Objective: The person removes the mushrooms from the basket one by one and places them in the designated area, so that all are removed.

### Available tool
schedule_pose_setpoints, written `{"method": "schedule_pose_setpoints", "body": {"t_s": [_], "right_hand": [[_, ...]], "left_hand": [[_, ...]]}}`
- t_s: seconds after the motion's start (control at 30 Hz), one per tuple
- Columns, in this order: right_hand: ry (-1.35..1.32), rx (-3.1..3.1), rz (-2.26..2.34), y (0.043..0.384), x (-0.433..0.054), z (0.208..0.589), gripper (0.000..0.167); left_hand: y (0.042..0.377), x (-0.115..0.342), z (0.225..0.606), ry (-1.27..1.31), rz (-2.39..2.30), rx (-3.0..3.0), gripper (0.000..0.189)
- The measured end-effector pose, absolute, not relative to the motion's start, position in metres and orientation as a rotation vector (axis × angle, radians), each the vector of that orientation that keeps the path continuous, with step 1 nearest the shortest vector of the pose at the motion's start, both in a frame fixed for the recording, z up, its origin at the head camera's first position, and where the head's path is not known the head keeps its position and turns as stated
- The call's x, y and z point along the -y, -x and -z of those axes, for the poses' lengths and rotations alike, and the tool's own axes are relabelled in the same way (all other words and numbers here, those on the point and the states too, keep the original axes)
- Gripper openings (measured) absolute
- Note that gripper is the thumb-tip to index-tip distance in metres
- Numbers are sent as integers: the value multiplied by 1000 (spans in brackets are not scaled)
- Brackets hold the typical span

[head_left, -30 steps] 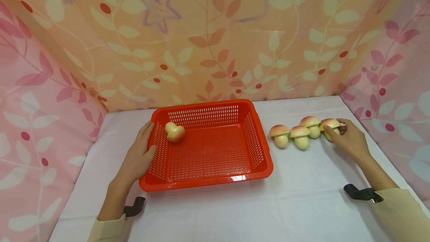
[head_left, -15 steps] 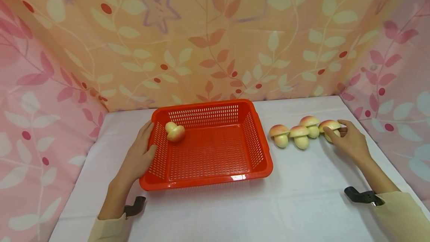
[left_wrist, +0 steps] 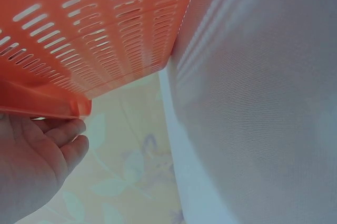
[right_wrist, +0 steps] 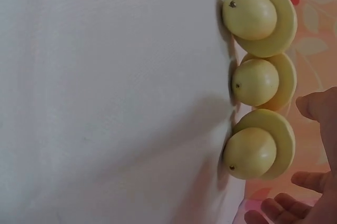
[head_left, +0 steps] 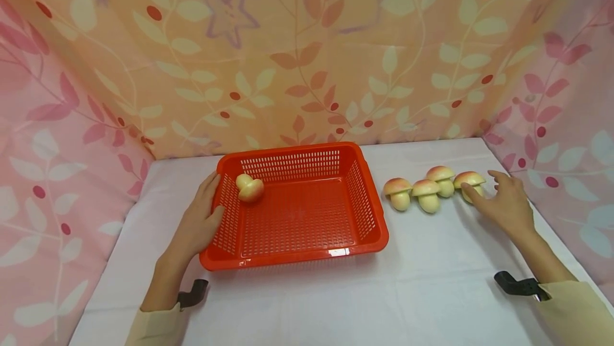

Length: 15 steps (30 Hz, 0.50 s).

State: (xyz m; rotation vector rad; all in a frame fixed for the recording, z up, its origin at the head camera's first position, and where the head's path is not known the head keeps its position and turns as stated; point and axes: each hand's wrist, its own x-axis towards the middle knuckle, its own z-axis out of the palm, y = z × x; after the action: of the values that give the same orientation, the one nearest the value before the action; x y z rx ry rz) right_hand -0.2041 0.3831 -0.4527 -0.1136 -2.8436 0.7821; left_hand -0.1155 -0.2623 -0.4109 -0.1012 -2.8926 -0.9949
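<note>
A red plastic basket (head_left: 297, 218) with slotted walls sits on the white cloth. My left hand (head_left: 199, 223) holds its left rim; the thumb lies over the edge, and in the left wrist view the fingers (left_wrist: 68, 132) show below the rim. One toy mushroom (head_left: 250, 188) lies on its side in the basket's back left corner. Several more, with reddish caps and pale yellow stems, stand in a row to the right. My right hand (head_left: 508, 204) is spread at the rightmost mushroom (head_left: 470, 183), thumb near the cap's front and fingers apart on its right side.
The other mushrooms in the row (head_left: 427, 194) stand close together, left of the rightmost one. White cloth (head_left: 336, 303) covers the table. Floral curtains (head_left: 297, 58) enclose the back and both sides. A black wrist mount (head_left: 520, 284) sits on each forearm.
The right hand's fingers have spread and drawn back to the right, away from the rightmost mushroom. The left hand stays on the basket rim.
</note>
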Motion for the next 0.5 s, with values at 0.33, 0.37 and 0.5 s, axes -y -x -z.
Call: {"method": "schedule_pose_setpoints", "body": {"t_s": [0.33, 0.37, 0.5], "right_hand": [[5, 2796, -732, 197, -358, 427, 84], [1, 2797, -731, 196, -355, 424, 83], [-10, 2797, -741, 192, -342, 413, 81]], "left_hand": [[115, 261, 407, 109, 991, 2893, 73], [115, 261, 407, 114, 996, 2889, 73], [114, 260, 409, 141, 992, 2869, 72]]}}
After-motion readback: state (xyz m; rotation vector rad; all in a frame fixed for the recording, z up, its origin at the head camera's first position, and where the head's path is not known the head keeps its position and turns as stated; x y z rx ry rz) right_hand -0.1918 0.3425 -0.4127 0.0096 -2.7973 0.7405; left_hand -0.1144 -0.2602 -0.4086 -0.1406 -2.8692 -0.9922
